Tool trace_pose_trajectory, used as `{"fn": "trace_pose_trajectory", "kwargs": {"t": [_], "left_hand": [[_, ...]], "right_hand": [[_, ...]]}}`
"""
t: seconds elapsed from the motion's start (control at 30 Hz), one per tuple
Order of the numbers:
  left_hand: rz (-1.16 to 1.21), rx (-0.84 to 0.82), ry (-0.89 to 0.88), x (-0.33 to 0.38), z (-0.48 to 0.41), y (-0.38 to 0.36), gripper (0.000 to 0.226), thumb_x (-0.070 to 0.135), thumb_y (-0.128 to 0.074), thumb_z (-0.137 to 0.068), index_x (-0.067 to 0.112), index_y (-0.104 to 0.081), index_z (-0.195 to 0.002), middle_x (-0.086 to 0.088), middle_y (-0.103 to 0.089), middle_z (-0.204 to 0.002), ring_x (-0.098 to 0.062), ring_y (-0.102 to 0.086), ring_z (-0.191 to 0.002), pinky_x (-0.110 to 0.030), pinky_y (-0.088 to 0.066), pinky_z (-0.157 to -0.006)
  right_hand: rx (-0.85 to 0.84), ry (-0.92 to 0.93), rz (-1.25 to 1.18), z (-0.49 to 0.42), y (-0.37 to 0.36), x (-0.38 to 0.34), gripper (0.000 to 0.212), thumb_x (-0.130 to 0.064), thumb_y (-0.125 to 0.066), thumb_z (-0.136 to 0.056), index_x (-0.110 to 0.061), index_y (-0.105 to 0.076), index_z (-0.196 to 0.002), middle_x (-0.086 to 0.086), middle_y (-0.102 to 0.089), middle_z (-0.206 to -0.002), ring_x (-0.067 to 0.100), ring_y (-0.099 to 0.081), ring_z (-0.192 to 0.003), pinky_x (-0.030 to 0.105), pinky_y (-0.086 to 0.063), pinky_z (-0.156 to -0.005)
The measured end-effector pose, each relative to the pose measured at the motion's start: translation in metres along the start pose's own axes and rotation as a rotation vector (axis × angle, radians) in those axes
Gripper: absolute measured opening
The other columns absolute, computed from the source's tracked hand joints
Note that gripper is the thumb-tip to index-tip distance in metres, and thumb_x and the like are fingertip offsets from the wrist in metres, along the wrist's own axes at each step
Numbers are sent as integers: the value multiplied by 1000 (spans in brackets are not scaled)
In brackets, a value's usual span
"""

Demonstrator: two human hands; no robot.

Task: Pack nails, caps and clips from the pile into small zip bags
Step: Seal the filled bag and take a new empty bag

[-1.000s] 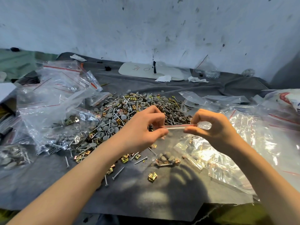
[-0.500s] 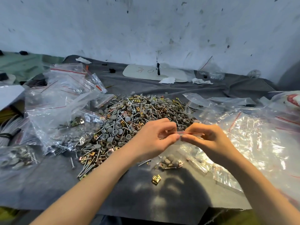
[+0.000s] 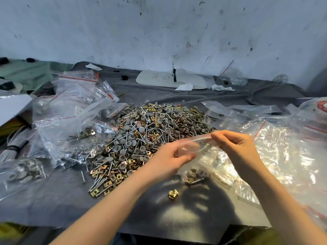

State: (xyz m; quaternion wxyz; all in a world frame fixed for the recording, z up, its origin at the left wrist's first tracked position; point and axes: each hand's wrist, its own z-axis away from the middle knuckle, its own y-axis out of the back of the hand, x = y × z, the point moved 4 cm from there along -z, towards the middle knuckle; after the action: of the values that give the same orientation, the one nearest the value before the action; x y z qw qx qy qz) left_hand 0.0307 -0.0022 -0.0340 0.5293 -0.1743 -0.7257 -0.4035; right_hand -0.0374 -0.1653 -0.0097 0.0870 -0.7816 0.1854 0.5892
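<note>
A big pile of nails, grey caps and brass clips lies on the grey cloth. In front of it both hands hold one small zip bag by its top. My left hand pinches the left end of the strip. My right hand pinches the right end, a little higher. Several caps, clips and a nail sit in the bag's bottom. One loose brass clip lies on the cloth below the bag.
Empty zip bags are heaped at the left, with filled bags near the left edge. More clear bags cover the right side. A white board lies at the back by the wall.
Both hands moved right and the right hand rose, tilting the bag's top. The bag's strip, held level and taut before, now slants up to the right.
</note>
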Motion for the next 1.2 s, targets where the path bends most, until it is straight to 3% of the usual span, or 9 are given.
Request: {"fn": "trace_pose_trajectory", "kwargs": {"t": [0.17,0.43,0.53,0.6,0.7,0.8,0.9,1.03,1.2], "left_hand": [[298,95,124,5,0,12,31,5,-43,-101,19,-71,-99,-7,-73,-101,-14,-71,-81,-34,-61,-69],[264,496,118,27,9,147,24,21,-43,-102,23,-66,-99,-8,-70,-95,-11,-67,-59,-25,-56,-49],[-14,722,160,21,13,205,30,24,-42,-104,32,-45,-133,-14,-56,-131,-21,-66,-99,-39,-57,-84],[-289,910,234,15,20,224,70,23,-48,-102,33,-2,-155,-10,-20,-160,-28,-28,-144,-43,-23,-116],[-480,1082,17,31,29,199,88,7,-56,-94,26,3,-156,-7,9,-163,-20,7,-149,-19,10,-112],[-453,907,-171,38,26,136,78,4,-58,-90,24,-16,-154,-5,-17,-157,-22,-18,-145,-29,-16,-122],[-355,544,-211,36,23,65,52,9,-58,-93,24,-45,-140,6,-58,-121,-4,-55,-109,-28,-48,-100],[-332,159,-110,18,16,-6,32,7,-56,-94,19,-63,-123,4,-69,-102,-3,-63,-85,-14,-48,-85],[-255,124,-158,18,14,-37,21,8,-63,-90,14,-71,-108,1,-68,-112,0,-58,-99,-3,-37,-89]], "right_hand": [[195,22,338,10,22,16,22,-38,-62,-83,-27,-71,-100,-8,-73,-93,6,-66,-88,22,-50,-74],[-103,-143,1091,38,7,70,63,-33,-67,-87,-17,-42,-143,8,-46,-145,28,-39,-135,41,-31,-112],[-17,-129,1047,38,2,70,40,-13,-60,-92,-9,-57,-131,9,-50,-141,28,-45,-131,41,-36,-110],[135,-89,930,38,0,64,30,-5,-62,-89,-4,-66,-119,13,-62,-126,32,-58,-116,39,-43,-99],[231,17,911,37,-3,47,16,-6,-71,-82,-6,-74,-98,10,-71,-105,31,-63,-95,37,-47,-82],[71,-76,1028,38,-7,44,11,-28,-75,-80,-19,-69,-81,-3,-63,-91,21,-55,-86,30,-42,-68],[-11,-132,1169,43,-7,46,13,-30,-70,-85,-18,-65,-82,-4,-57,-85,17,-47,-80,29,-33,-61],[43,-86,1111,47,-3,43,9,-24,-67,-87,-16,-67,-83,-3,-59,-84,21,-53,-84,33,-40,-67],[281,-134,504,54,2,32,15,-17,-71,-83,-20,-67,-69,-4,-64,-62,7,-56,-55,19,-41,-52]]}}
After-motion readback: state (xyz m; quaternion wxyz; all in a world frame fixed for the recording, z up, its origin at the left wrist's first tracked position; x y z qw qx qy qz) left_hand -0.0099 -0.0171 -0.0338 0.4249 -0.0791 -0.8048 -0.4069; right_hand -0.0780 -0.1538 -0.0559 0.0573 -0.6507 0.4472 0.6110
